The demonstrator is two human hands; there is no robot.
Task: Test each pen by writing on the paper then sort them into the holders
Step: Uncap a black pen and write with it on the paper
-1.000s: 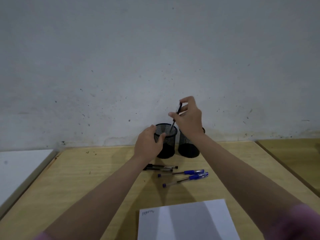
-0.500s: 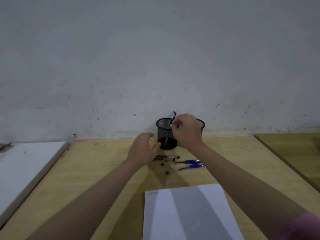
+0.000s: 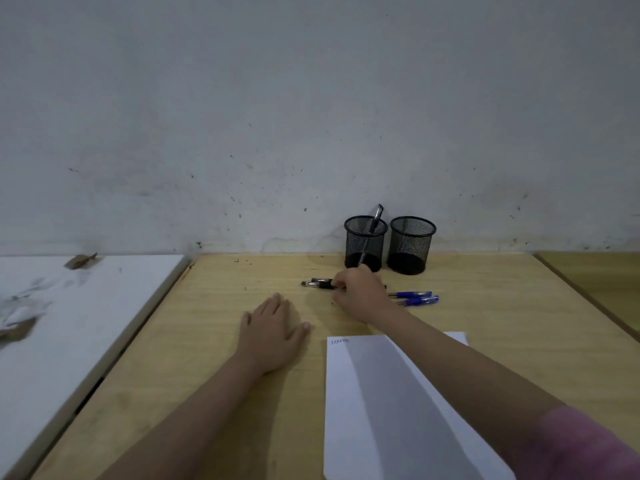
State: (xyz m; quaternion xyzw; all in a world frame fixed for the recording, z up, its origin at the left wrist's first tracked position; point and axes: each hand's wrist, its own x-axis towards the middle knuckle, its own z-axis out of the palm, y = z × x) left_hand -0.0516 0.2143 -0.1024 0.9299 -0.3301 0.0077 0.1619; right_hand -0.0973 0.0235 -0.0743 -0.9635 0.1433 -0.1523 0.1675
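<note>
Two black mesh holders stand by the wall. The left holder (image 3: 364, 242) has one black pen (image 3: 373, 227) leaning in it; the right holder (image 3: 411, 244) looks empty. Two black pens (image 3: 318, 283) lie on the wooden table (image 3: 214, 341) in front of the left holder, and two blue pens (image 3: 417, 297) lie to the right. My right hand (image 3: 360, 294) rests over the black pens with fingers curled onto one. My left hand (image 3: 273, 329) lies flat and open on the table. The white paper (image 3: 391, 410) with a small scribble sits near me.
A white board (image 3: 69, 323) with brown scraps adjoins the table on the left. A second wooden surface (image 3: 595, 275) lies at the right. The grey wall rises right behind the holders.
My right hand released the black pen into the left holder and dropped to the black pens on the table. My left hand left the holder and now lies flat on the table.
</note>
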